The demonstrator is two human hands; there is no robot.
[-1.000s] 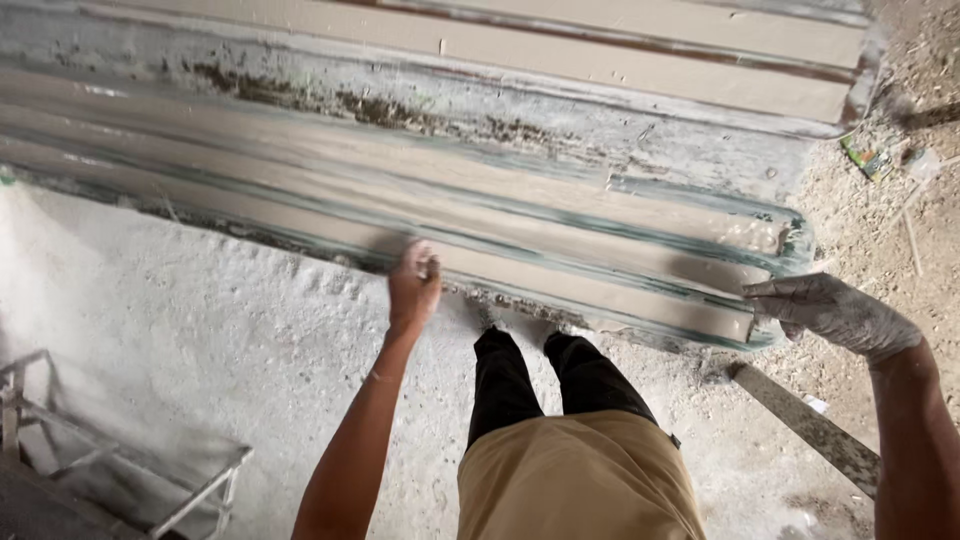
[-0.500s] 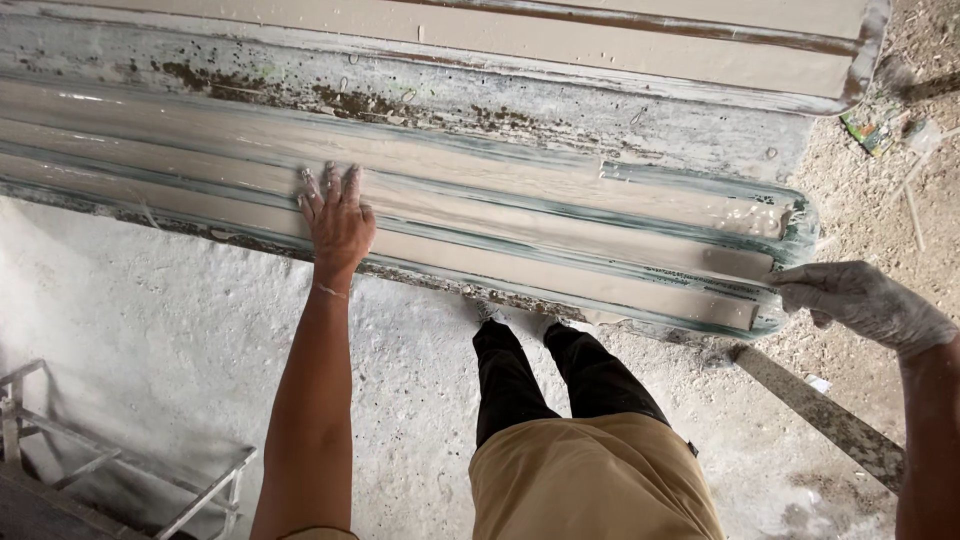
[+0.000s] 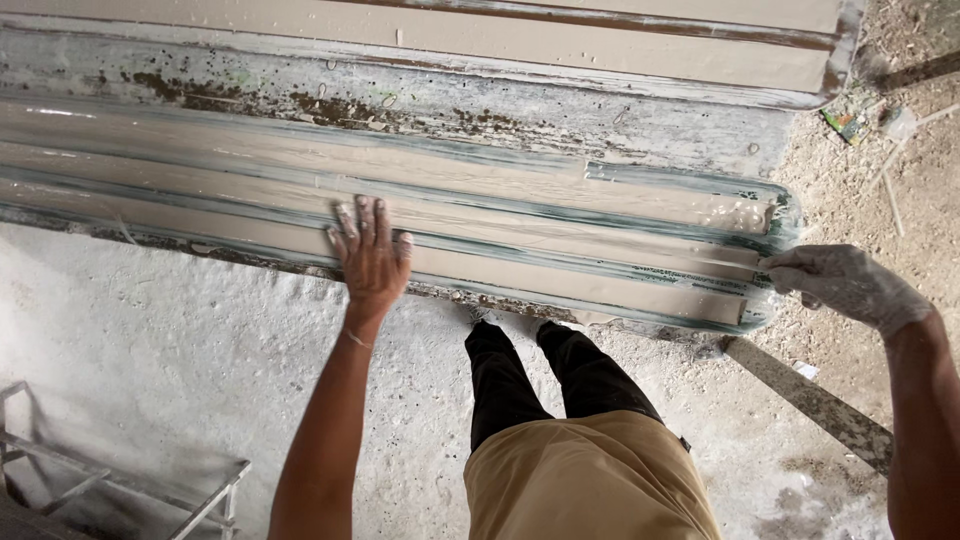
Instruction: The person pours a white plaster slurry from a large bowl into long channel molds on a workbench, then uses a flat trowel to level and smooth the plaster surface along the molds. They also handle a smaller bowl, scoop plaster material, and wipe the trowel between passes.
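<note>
A long ribbed mould [image 3: 560, 215] filled with wet beige plaster stretches across the view, its ridges edged in green. My left hand [image 3: 370, 255] lies flat on the near ribs with fingers spread, smeared with plaster. My right hand [image 3: 845, 282], coated white, rests against the right end of the mould near its rounded corner; whether it grips the edge I cannot tell. My legs in black trousers [image 3: 560, 375] stand just below the mould.
A second beige panel [image 3: 600, 35] lies beyond the mould. A metal frame [image 3: 130, 480] sits at the lower left on the white dusty floor. A flat grey strip [image 3: 810, 400] lies at the lower right. Litter [image 3: 850, 120] is on the dirt at the upper right.
My left hand has gone from a loose fist near the mould's front edge to lying flat on the ribs. My right hand stays at the right end.
</note>
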